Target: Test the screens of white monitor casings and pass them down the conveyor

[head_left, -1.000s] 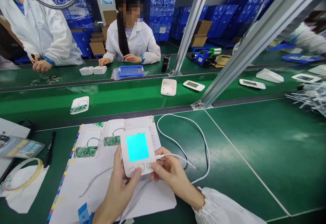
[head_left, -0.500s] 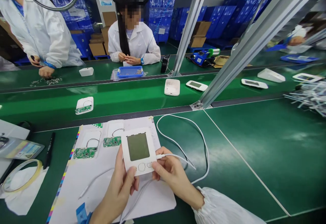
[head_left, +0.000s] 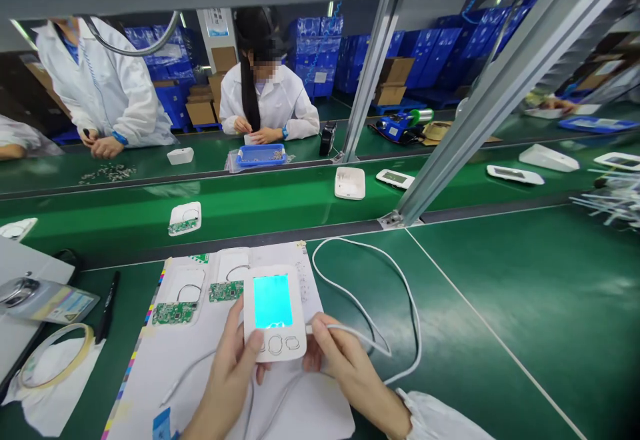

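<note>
I hold a white handheld device (head_left: 274, 313) with a lit cyan screen above a white paper sheet (head_left: 170, 360). My left hand (head_left: 230, 373) grips its lower left edge, thumb resting on a front button. My right hand (head_left: 340, 360) is closed on the device's right side, where a white cable (head_left: 395, 280) plugs in and loops over the green mat. Two open white shells with green circuit boards (head_left: 181, 297) lie on the paper just behind the device.
A tape roll (head_left: 55, 357), a black pen (head_left: 107, 307) and a label card lie at left. On the green conveyor (head_left: 275, 203) sit white housings (head_left: 349, 182) and a shell with a board (head_left: 185, 218). Two people in white coats work across it. A slanted metal post (head_left: 480, 100) rises at right.
The device's screen went from lit cyan to dark and is lit again now. My left thumb has moved onto a front button. The view tilted slightly; parts on the conveyor drifted right.
</note>
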`<move>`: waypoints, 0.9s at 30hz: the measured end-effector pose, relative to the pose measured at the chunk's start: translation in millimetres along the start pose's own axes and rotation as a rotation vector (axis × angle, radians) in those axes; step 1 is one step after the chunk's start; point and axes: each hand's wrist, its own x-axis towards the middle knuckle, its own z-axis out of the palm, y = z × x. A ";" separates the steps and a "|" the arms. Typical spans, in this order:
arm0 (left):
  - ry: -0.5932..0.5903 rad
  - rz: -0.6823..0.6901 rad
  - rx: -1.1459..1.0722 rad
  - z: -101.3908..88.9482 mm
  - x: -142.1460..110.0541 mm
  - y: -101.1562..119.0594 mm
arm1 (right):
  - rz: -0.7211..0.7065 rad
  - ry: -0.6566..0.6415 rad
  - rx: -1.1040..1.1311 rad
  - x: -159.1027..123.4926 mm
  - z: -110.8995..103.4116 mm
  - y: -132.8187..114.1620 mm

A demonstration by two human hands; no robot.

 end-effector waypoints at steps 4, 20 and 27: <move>-0.008 -0.073 0.016 -19.7 43.1 18.6 | -0.031 0.160 -0.198 1.0 -3.1 -1.4; 0.334 0.113 0.341 -86.5 203.2 99.0 | -0.075 0.017 -0.196 1.9 -6.5 -0.8; -0.049 0.050 -0.052 -53.8 90.8 77.3 | -0.040 0.026 -0.095 -0.2 -4.8 -7.1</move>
